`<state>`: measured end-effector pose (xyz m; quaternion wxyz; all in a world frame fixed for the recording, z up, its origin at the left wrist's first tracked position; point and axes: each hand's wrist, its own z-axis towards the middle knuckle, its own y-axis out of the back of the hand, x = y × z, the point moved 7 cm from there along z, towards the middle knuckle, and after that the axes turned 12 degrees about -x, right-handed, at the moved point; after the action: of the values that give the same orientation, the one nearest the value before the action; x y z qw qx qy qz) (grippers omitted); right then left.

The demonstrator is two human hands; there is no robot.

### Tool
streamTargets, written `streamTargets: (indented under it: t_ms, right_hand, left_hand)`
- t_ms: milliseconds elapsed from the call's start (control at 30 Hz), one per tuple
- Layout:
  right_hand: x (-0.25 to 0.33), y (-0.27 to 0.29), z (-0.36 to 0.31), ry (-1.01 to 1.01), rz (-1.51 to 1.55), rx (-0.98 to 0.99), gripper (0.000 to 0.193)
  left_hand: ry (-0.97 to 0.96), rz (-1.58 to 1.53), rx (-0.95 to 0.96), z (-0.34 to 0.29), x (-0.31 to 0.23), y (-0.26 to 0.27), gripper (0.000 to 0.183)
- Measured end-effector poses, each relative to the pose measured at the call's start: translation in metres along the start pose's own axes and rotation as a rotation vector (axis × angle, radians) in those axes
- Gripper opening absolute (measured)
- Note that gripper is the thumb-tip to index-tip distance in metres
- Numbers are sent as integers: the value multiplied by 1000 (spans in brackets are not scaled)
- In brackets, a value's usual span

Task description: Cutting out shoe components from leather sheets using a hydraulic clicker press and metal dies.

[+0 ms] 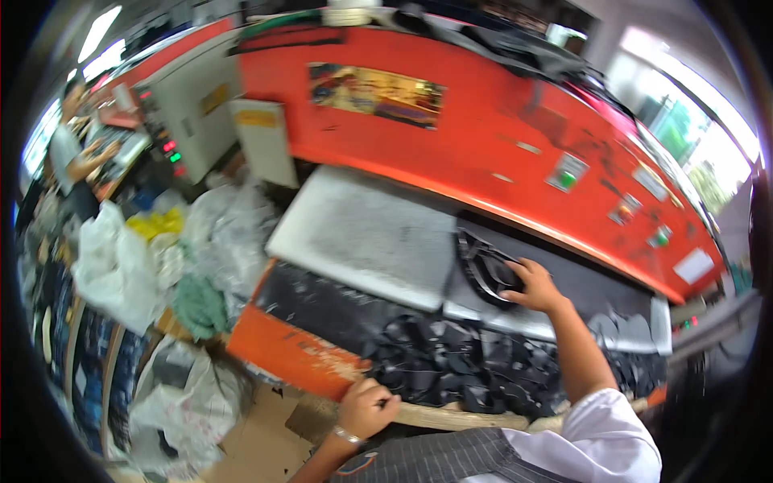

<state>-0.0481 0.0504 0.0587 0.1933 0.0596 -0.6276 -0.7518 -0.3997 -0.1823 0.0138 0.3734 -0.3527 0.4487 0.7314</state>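
Observation:
A black curved frame with inner bars, which looks like a cutting die (481, 262), rests on dark sheet material (592, 270) over the pale cutting board. My right hand (531, 287) grips the die's right side, thumb and fingers around its edge. Down at the near orange edge, my left hand (369, 409) is curled closed. A small dark bit shows at its fingers, too small to name. Between the hands lies a heap of black offcuts (463, 362). Pale rounded cut pieces (622, 330) lie at the right end of the bed.
A large red-orange machine beam (491, 137) with green buttons spans the far side. The grey-white board (366, 229) extends left of the die. Plastic bags (117, 258) and stacked dark pieces crowd the left floor. Another person (71, 153) works at a bench far left.

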Motion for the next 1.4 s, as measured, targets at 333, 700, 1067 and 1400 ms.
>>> streamTargets:
  t_ms: [333, 700, 1067, 1400]
  right_hand:
    - [-14, 5, -9, 125, 2, -254, 37]
    - [27, 85, -134, 88, 478, -306, 39]
    - [-9, 217, -220, 605, -7, -685, 31]
    - [-112, 182, -170, 165, -36, -457, 23]
  left_hand:
    - [36, -180, 39, 75, -46, -43, 8]
    - [549, -1333, 445, 70, -138, -224, 73]
    - [587, -923, 923, -32, -254, -306, 46]
    - [597, -674, -346, 83, -103, -142, 41]
